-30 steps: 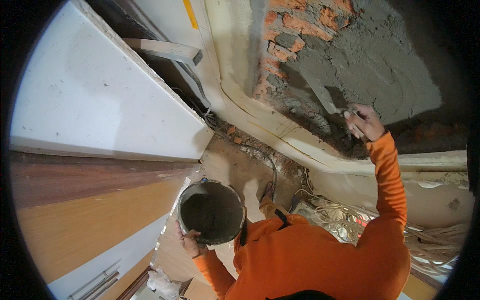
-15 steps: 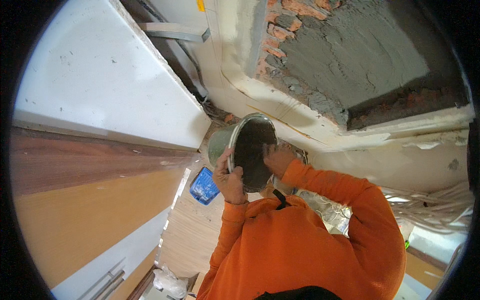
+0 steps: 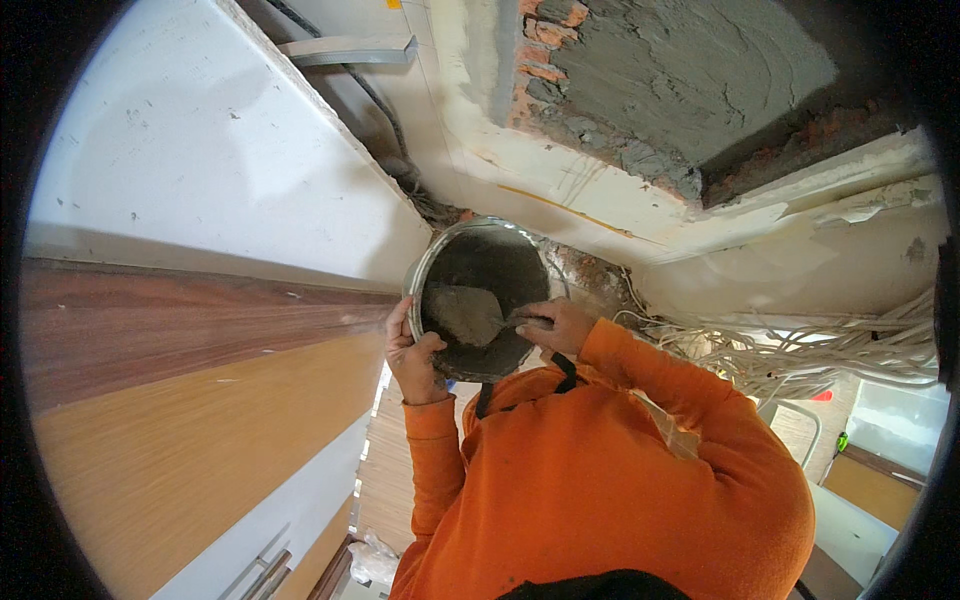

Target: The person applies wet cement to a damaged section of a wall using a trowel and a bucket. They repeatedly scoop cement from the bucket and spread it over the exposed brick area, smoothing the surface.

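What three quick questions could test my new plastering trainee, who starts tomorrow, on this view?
1. True or false: the left hand grips the rim of the round metal pan.
2. Which tool does the right hand hold inside the pan: A) trowel, B) brush, C) hammer?
3. What covers part of the brick wall patch above the pan?

Key: 1 true. 2 A, its blade loaded with grey mortar. 3 Rough grey mortar, with bare red brick showing at the patch's edges.

Renovation site: bare brick (image 3: 545,35), fresh mortar patch (image 3: 690,80), loose cables (image 3: 830,350).
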Demonstrator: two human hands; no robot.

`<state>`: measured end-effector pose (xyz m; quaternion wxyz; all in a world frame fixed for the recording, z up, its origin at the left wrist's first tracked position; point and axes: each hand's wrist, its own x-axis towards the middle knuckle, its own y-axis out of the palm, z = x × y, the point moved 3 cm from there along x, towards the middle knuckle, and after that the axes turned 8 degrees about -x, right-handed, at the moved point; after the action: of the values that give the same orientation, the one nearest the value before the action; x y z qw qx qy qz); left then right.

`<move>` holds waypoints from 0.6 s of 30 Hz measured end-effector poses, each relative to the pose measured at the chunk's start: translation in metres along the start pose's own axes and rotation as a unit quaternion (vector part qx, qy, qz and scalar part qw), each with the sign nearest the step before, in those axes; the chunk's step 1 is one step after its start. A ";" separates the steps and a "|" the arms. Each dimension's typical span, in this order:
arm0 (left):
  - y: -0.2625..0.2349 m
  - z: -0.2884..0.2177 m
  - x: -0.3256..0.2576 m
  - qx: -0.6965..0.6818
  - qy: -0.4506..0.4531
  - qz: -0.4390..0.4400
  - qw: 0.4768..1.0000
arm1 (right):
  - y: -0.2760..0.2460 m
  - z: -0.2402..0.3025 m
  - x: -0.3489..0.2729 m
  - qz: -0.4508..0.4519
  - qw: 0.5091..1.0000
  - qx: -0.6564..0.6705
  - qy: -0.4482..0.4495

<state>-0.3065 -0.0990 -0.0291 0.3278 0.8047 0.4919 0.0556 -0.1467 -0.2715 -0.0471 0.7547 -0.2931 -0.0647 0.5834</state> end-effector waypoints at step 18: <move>-0.096 -0.012 -0.044 0.040 0.009 -0.216 0.975 | -0.153 0.004 0.053 0.317 0.943 -0.042 0.093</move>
<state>-0.4065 -0.1008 -0.0656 0.2954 0.6911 0.6590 -0.0294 -0.0029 -0.2441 0.0229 0.5204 -0.3826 0.0779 0.7594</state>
